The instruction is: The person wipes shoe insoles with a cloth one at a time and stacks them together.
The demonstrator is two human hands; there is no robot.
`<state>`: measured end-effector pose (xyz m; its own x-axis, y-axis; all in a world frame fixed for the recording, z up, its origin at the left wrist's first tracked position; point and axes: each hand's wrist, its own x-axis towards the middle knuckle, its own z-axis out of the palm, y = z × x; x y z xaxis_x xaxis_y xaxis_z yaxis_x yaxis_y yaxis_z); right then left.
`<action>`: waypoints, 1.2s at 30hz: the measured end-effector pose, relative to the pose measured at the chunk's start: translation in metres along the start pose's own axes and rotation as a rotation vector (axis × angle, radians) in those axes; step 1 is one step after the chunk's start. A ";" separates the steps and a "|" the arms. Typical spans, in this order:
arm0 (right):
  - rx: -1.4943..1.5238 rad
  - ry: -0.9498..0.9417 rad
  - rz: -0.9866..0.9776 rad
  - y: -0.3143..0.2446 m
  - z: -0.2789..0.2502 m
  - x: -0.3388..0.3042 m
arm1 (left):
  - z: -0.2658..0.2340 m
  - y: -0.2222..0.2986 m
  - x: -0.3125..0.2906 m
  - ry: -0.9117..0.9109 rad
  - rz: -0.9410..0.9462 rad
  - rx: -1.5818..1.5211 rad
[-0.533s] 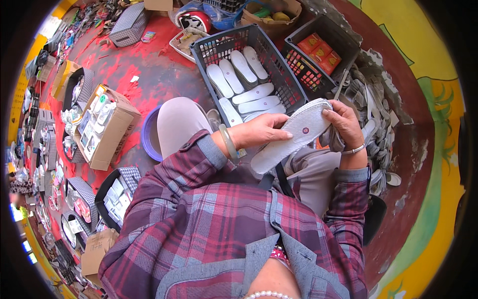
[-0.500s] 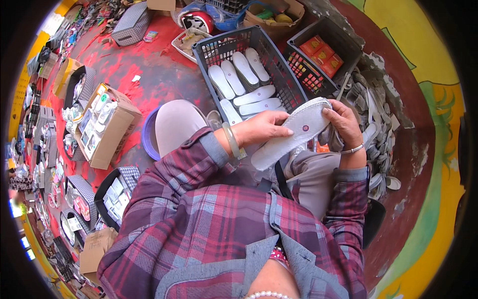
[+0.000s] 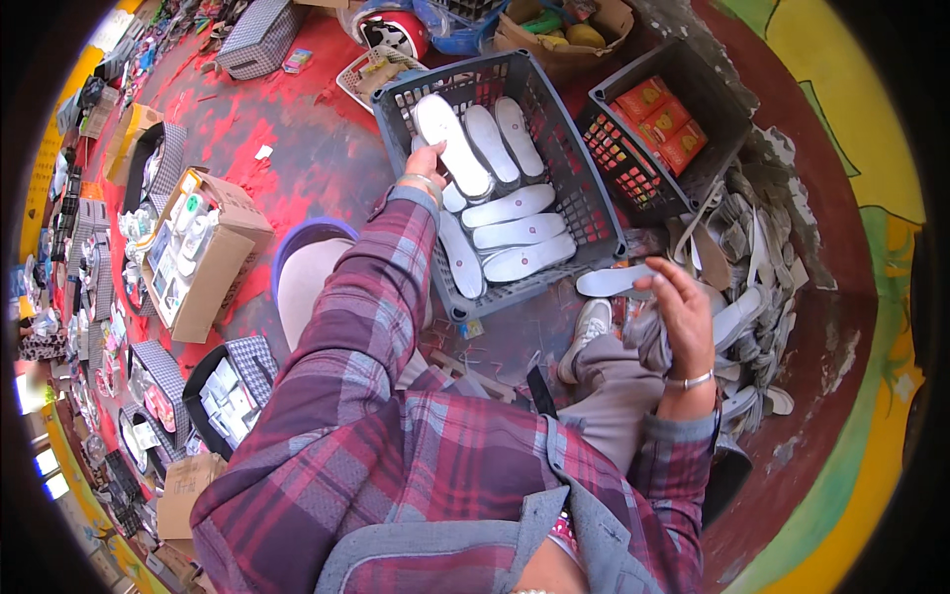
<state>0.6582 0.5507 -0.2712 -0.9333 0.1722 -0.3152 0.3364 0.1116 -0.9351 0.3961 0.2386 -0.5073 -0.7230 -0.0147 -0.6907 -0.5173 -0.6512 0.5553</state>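
My left hand reaches out into a dark plastic crate and holds a long white shoe sole by its near end, over the crate's left side. Several more white soles lie side by side in the crate. My right hand hovers low on the right with its fingers curled. Its fingertips are at the end of another white sole lying just outside the crate; whether they grip it is unclear.
A heap of loose soles sits along the wall on the right. A second dark crate holds orange boxes. An open cardboard box, a purple tub and patterned boxes stand on the red floor to the left.
Both hands held one white sole in front of me before. Now my left hand has carried it forward into the crate, and my right hand has let go and dropped toward the heap.
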 end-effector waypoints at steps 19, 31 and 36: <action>-0.271 -0.135 0.037 -0.016 0.020 0.017 | -0.058 -0.073 0.170 0.044 0.080 0.258; -0.277 -0.152 0.102 -0.021 0.024 0.026 | -0.059 -0.097 0.194 0.066 0.155 0.219; -0.303 -0.148 0.108 -0.021 0.026 0.027 | -0.035 -0.083 0.172 0.381 0.291 1.049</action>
<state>0.6224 0.5278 -0.2641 -0.8910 0.0575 -0.4503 0.4353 0.3898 -0.8116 0.3300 0.2636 -0.6883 -0.7846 -0.4053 -0.4691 -0.6092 0.3634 0.7049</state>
